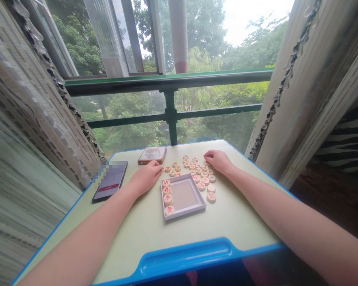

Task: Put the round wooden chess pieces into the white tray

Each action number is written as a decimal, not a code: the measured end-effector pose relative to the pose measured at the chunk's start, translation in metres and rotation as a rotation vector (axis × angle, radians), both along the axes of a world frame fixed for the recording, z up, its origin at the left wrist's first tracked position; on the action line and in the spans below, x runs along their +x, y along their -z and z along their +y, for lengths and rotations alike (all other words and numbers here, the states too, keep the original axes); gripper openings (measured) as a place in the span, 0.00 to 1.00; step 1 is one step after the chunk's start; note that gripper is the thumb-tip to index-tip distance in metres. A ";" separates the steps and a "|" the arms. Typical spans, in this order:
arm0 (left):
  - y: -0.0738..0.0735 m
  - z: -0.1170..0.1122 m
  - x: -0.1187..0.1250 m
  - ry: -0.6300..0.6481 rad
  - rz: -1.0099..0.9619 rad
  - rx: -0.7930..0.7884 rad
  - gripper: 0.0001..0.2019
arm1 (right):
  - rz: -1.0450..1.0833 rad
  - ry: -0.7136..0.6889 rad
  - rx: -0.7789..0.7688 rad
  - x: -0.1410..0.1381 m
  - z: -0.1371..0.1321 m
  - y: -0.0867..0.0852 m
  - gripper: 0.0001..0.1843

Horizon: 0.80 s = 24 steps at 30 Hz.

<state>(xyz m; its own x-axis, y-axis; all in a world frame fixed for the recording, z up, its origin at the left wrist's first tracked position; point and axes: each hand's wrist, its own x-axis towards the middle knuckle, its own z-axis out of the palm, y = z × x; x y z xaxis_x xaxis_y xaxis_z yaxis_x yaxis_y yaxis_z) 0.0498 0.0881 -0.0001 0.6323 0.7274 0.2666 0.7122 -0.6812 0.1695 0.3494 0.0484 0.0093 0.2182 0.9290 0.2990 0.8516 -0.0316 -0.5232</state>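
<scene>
Round wooden Chinese chess pieces with red or dark characters lie loosely scattered on the pale table. In front of them stands an open shallow box, with several red-marked pieces in a column along its left side. My left hand rests at the box's far left corner, fingers drawn together, tips close to a loose piece. At the far right of the scatter is my right hand, fingers curled down at the pieces' edge. What either set of fingertips holds, if anything, is hidden.
A box lid lies at the far left of the table. Left of my left forearm lies a phone, partly blurred. A blue moulded tray edge runs along the near side. Curtains hang on both sides; a green railing stands behind.
</scene>
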 end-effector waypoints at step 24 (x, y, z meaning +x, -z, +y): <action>-0.003 0.004 -0.005 -0.066 -0.172 -0.154 0.16 | -0.318 -0.453 0.015 -0.033 -0.018 -0.008 0.10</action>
